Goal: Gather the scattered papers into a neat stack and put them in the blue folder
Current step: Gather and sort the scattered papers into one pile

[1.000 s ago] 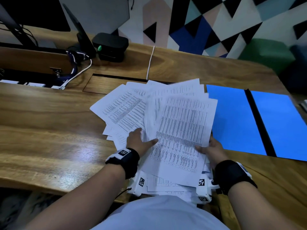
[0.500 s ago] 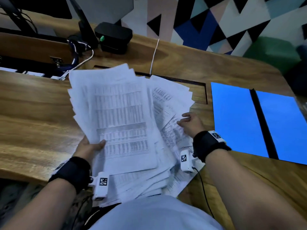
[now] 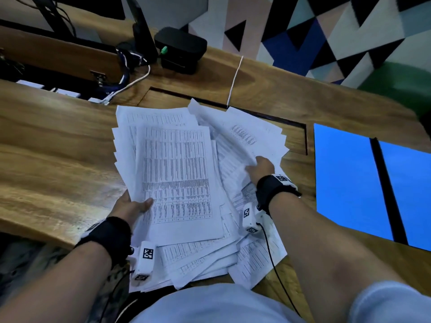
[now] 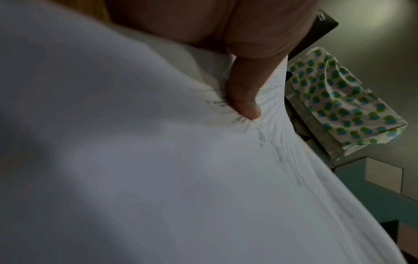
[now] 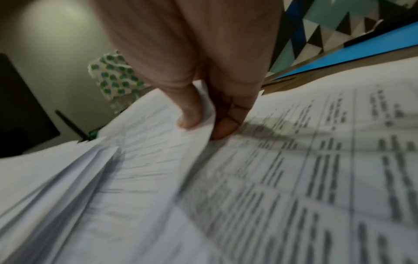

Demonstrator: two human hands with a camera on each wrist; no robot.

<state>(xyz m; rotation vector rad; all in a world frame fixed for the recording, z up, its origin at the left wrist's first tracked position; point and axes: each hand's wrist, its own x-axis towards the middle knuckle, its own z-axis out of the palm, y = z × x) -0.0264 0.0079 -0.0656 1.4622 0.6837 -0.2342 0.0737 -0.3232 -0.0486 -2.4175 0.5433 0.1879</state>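
On the wooden desk [image 3: 58, 159], in front of the person, the papers [image 3: 177, 173] are lying in a loose, fanned heap, not yet a neat stack. The left hand [image 3: 130, 207] grips a thick bundle at its near left corner, the thumb pressing on the top printed sheet and the fingers hidden below. The right hand [image 3: 261, 166] pinches the edge of a few loose sheets [image 3: 251, 134] on the right side of the heap, thumb on top and fingers curled under. The blue folder [image 3: 345, 178] lies open and flat on the desk, to the right, apart from the papers.

To do this step well, I think the right hand should bring its sheets over the left bundle. Then both hands can stand the whole bundle upright and tap its edges level on the desk. Several sheets hang over the near desk edge and may slip down.
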